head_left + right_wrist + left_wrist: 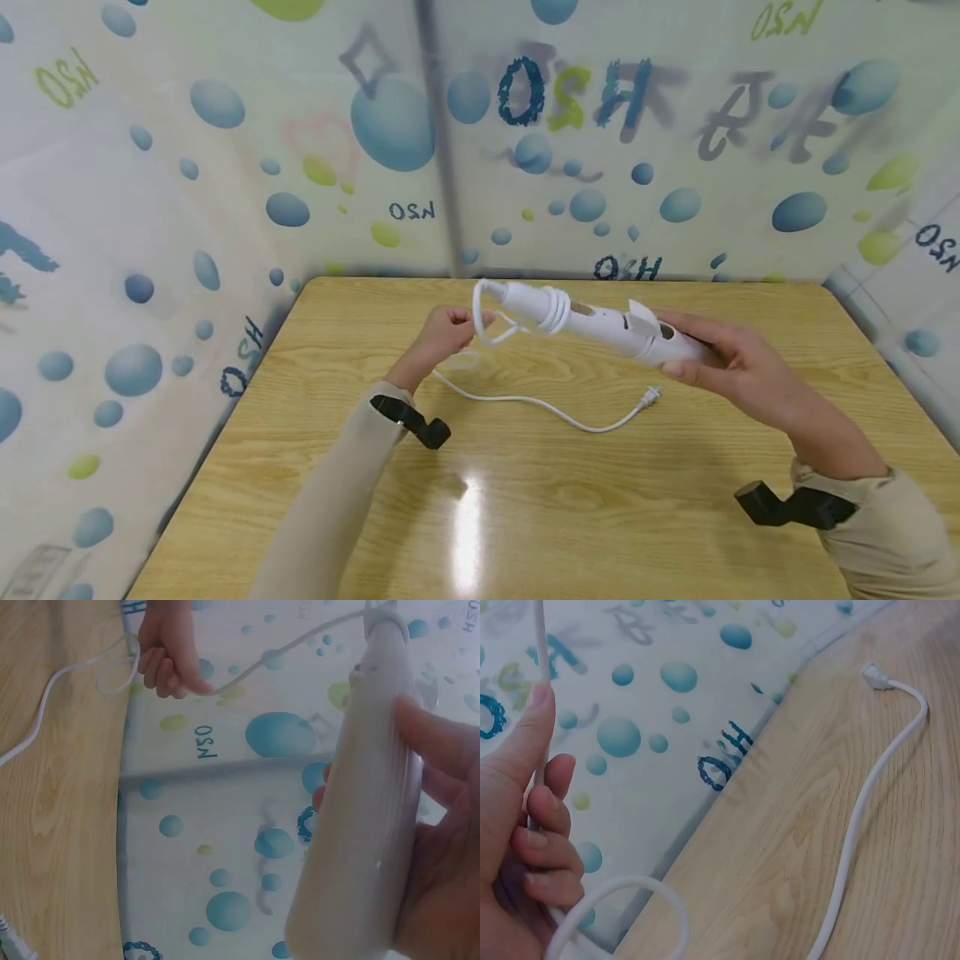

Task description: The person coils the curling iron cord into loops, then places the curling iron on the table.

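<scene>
A long white curling iron [607, 329] is held up above the table, tilted, with its cord wound several times around the left end. My right hand [750, 375] grips its right end, thumb on the near side; the right wrist view shows its smooth white body [360, 817] between thumb and fingers. My left hand [444, 333] holds the white power cord [541, 645] with curled fingers, left of the wound end. In the left wrist view a small loop of cord hangs below that hand. The cord's free length runs over the table to a two-pin plug [649, 396].
The wooden table [570, 508] reaches back to a wall curtain [510, 208] printed with blue and green drops. Another printed sheet [135, 317] borders the left side. Black wrist cameras sit on both beige sleeves.
</scene>
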A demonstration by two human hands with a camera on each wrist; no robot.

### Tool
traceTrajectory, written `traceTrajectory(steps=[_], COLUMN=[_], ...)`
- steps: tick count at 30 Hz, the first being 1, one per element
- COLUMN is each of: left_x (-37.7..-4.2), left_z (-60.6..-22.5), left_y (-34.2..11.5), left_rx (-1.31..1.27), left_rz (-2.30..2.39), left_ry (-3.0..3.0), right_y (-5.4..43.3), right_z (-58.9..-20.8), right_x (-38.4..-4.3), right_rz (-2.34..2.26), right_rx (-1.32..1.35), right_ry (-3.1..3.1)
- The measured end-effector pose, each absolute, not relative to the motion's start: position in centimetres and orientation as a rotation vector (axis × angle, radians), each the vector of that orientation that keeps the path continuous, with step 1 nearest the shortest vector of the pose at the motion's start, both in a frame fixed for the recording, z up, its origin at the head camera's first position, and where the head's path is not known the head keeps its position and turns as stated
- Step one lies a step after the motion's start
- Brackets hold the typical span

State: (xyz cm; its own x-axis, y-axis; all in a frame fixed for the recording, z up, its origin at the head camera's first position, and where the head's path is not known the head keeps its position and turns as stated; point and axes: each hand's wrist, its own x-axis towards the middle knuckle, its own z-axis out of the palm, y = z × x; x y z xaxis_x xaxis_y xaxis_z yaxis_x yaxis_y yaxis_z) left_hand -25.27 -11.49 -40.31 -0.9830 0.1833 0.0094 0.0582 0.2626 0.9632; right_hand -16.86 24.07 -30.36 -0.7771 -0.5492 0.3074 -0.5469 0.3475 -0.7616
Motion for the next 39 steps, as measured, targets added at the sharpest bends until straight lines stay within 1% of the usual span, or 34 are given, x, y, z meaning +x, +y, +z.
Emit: traceTrajectory(steps=[2,4,10,13,18,25,30,33,39], left_x=[-25.4,-25.5,-26.1,-26.2,-26.1,-25.6,-25.0,-24.6,-23.7], left_z=[-40.2,-39.9,-39.0,-38.5,-38.0,-37.5,-36.7,-36.1,-34.1], left_y=[-11.5,-11.6,-12.1,-12.3,-12.2,-11.7,-11.4,-11.2,-10.3], left_rx=[0.21,0.247,0.585,0.666,0.646,0.362,0.298,0.314,0.482], left_rz=[1.791,1.74,1.584,1.541,1.504,1.511,1.475,1.451,1.511], left_ry=[2.455,2.494,2.521,2.536,2.625,2.796,2.908,2.95,2.905], right_y=[24.0,24.0,24.1,24.0,23.7,23.4,23.3,23.1,22.5], right_z=[-30.4,-30.4,-31.3,-31.8,-32.7,-33.9,-34.5,-34.7,-34.9], right_x=[-16.8,-16.7,-17.0,-17.2,-17.5,-17.9,-18.1,-18.3,-18.2], right_rz=[-1.382,-1.319,-1.242,-1.23,-1.158,-1.04,-0.916,-0.833,-0.666], right_rx=[-1.097,-1.142,-1.274,-1.28,-1.302,-1.271,-1.252,-1.245,-1.212], right_ry=[2.538,2.485,2.313,2.238,2.17,2.14,2.199,2.266,2.369])
